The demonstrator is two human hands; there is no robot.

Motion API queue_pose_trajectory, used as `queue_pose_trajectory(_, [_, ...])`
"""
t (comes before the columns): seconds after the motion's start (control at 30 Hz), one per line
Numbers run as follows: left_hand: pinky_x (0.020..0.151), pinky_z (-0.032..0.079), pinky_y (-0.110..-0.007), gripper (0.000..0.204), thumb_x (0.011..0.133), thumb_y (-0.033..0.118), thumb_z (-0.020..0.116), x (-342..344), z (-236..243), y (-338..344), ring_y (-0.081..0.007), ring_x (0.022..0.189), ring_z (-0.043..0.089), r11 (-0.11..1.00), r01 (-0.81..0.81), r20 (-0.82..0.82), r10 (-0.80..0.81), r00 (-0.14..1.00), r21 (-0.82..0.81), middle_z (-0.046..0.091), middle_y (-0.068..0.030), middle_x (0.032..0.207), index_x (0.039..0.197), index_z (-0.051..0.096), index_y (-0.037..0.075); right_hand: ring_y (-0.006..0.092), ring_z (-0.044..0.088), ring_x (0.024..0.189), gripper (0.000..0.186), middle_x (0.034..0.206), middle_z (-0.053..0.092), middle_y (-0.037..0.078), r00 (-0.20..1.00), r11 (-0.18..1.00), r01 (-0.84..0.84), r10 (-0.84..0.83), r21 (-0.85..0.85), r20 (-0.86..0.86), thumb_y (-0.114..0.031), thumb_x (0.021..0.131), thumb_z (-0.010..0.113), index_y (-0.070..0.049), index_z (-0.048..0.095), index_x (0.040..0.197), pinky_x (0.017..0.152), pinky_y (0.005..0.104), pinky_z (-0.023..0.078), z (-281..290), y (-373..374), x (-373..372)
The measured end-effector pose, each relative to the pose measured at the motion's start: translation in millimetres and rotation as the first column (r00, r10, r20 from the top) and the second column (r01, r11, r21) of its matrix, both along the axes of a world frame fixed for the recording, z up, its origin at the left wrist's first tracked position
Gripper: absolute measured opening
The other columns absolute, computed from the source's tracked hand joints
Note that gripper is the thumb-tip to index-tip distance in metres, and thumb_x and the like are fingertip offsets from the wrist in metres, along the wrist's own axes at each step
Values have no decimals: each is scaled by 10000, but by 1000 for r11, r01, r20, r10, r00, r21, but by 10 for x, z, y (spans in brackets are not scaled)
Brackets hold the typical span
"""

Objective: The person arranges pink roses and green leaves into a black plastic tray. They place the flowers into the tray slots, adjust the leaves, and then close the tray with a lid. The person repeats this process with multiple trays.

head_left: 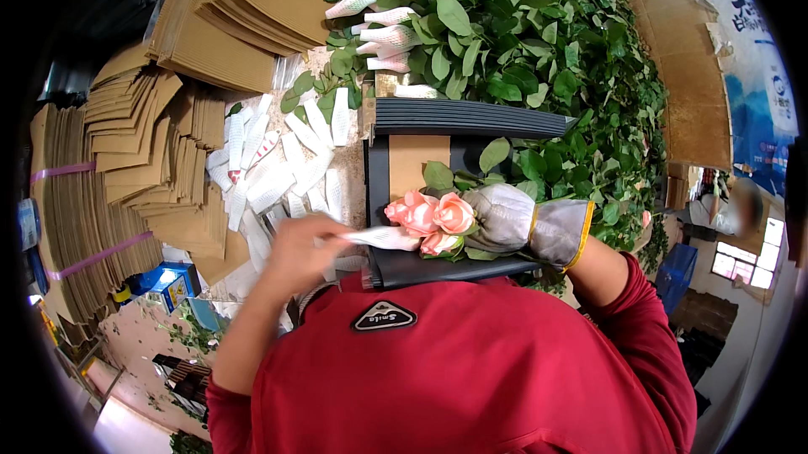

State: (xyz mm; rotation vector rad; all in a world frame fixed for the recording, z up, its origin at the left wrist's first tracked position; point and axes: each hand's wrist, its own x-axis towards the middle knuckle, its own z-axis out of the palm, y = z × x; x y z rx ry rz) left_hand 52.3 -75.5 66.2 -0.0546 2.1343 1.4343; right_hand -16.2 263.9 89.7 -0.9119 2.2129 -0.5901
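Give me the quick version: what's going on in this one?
A person's bare left hand, slightly blurred, holds the narrow end of a white sleeve, whose wider end is at the pink roses. The gloved right hand grips that bunch below the blooms. Whether a bloom is inside the sleeve is hard to tell. Loose white sleeves lie to the left, and already sleeved blooms sit beyond, beside leafy stems.
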Motion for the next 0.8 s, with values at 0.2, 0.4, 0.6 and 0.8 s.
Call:
queue_pose_trajectory(0.2, [1049, 414, -402, 969, 633, 280, 893, -125, 264, -295, -295, 1230, 548, 983, 160, -247, -178, 952, -93, 557, -155, 1353, 1455, 422, 74, 433, 623, 736, 522, 791, 647, 209, 1000, 1000, 9, -9, 5, -19, -300, 782, 745, -29, 582, 1198, 630, 489, 500, -16, -17, 52])
queue_pose_trajectory(0.4, [1020, 440, -409, 798, 722, 248, 840, -204, -153, 579, -363, 1201, 552, 940, 301, -467, -197, 862, 160, 568, -154, 1327, 1417, 478, 98, 377, 608, 743, 434, 808, 631, 155, 863, 909, 326, -173, -261, 475, -340, 825, 704, -58, 600, 1138, 626, 441, 495, 274, 67, -85])
queue_pose_trajectory(0.6, [992, 433, -444, 518, 688, 221, 847, -340, -234, 616, -291, 1178, 570, 919, 388, -670, -243, 701, 72, 657, -87, 1147, 1159, 680, 84, 267, 601, 842, 496, 971, 582, 141, -277, 639, 768, 273, 41, 921, -299, 884, 684, 1, 479, 1221, 688, 373, 526, 881, 220, -291])
queue_pose_trajectory(0.8, [1114, 306, -562, 552, 652, 267, 873, -270, -263, 634, -259, 1187, 574, 941, 339, -627, -267, 732, -5, 674, -42, 1156, 1151, 699, 109, 229, 701, 867, 466, 1037, 679, 135, 462, 743, 668, -443, 27, 768, -181, 896, 707, -6, 526, 1287, 762, 349, 591, 1308, 254, -223])
